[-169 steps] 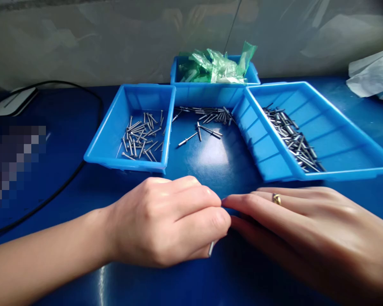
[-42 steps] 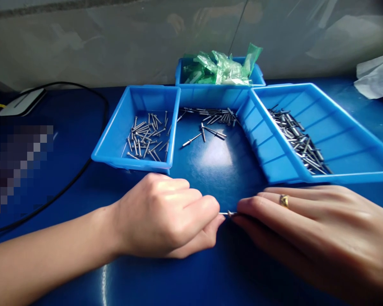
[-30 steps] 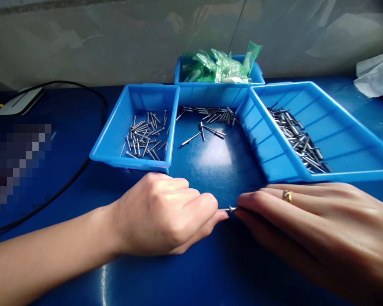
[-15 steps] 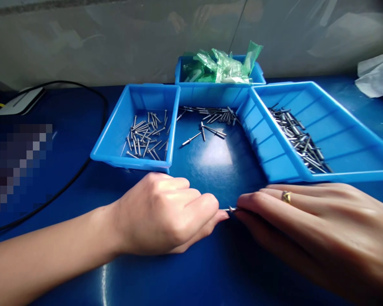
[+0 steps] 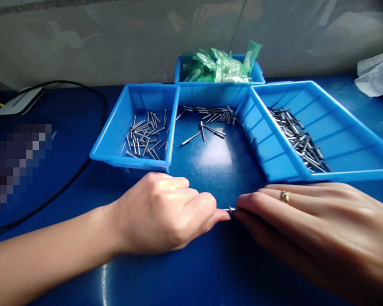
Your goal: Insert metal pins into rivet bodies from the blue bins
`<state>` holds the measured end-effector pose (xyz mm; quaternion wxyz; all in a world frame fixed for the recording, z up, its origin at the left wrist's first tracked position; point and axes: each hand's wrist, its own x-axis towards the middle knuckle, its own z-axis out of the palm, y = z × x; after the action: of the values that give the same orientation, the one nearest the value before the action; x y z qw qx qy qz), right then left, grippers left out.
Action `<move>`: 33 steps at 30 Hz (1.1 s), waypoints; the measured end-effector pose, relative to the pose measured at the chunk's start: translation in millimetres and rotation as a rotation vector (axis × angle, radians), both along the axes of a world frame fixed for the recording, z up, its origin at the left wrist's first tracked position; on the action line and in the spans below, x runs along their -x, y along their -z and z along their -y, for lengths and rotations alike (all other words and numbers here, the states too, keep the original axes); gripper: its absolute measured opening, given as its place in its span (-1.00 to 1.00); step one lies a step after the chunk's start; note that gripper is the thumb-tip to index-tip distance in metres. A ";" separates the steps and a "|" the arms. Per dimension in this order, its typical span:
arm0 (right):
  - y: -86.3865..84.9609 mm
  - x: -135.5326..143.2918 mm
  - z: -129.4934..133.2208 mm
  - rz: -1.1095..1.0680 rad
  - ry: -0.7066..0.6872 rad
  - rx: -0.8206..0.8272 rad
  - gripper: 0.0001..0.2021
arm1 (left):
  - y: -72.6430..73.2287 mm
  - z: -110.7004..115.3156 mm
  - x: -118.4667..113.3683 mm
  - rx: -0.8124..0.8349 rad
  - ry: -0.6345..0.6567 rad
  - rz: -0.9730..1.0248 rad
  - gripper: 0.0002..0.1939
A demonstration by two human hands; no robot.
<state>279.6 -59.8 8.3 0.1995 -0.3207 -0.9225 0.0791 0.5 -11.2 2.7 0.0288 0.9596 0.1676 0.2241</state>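
The left hand (image 5: 172, 214) and right hand (image 5: 309, 225) pinch opposite ends of one rivet (image 5: 231, 209), its middle exposed. Beyond, loose rivets (image 5: 217, 132) lie between two blue bins (image 5: 130, 162).

Uneven light, dim at back: wall (image 5: 115, 42) grey w/ faint reflections, top R corner near black. Glare: bright patch on table (image 5: 178, 280) betw. bins (image 5: 268, 140), plus thin streak lower L. L hand (image 5: 166, 214) brightly lit on top; R hand (image 5: 319, 225) slightly blurred, deep shadow beneath. Pin (image 5: 231, 209) small, soft-edged. Edges stretched, approx. wide-angle; far-L block (image 5: 15, 165) pixelated.
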 end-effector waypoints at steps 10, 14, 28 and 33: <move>2.2 2.6 -0.9 0.020 -0.003 0.011 -0.70 | -0.7 1.7 0.8 -0.007 -0.008 -0.014 -0.48; 3.6 1.6 0.1 0.012 -0.010 0.013 -0.69 | 0.5 0.6 0.2 -0.009 0.000 -0.004 -0.43; -3.1 2.5 2.3 0.011 -0.032 0.057 -0.68 | -5.0 -0.9 1.3 -0.001 0.035 0.055 -0.64; -4.0 4.6 1.6 0.021 -0.052 0.073 -0.70 | -3.3 1.2 -0.1 0.036 0.045 0.050 -0.82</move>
<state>275.0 -61.4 12.3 0.1756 -0.3044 -0.9292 0.1145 0.6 -12.4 6.1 0.0552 0.9566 0.1492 0.2440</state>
